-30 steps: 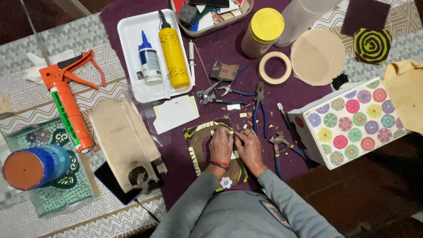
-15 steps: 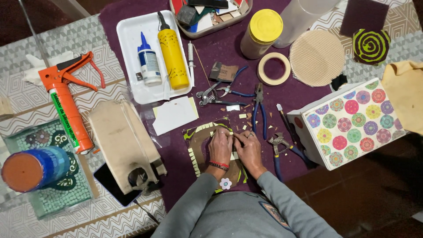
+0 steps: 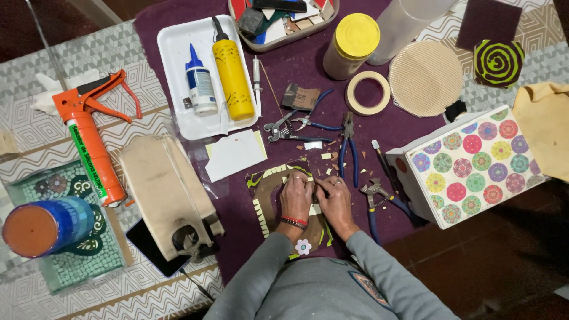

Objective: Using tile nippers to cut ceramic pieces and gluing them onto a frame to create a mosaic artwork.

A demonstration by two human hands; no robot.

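Note:
A square mosaic panel [image 3: 264, 192] with a brown centre, green edge and a curve of cream tile pieces lies on the purple cloth [image 3: 308, 68]. My left hand [image 3: 296, 198] and my right hand [image 3: 333, 198] rest on it side by side, fingertips meeting near its upper edge. The fingers pinch something very small between them; I cannot tell what. Small cream tile chips [image 3: 327, 156] lie scattered just above the panel. A red bracelet sits on my left wrist.
Several pliers and nippers [image 3: 347, 142] lie above and right of the panel. A white tray [image 3: 172, 53] holds glue bottles. An orange caulking gun [image 3: 89, 142], a blue jar [image 3: 44, 225], a tape roll [image 3: 367, 93], a yellow-lidded jar [image 3: 352, 44] and a patterned box [image 3: 474, 160] surround the cloth.
Both hands stay on the panel; the fingertips have shifted only slightly. Nothing else has moved.

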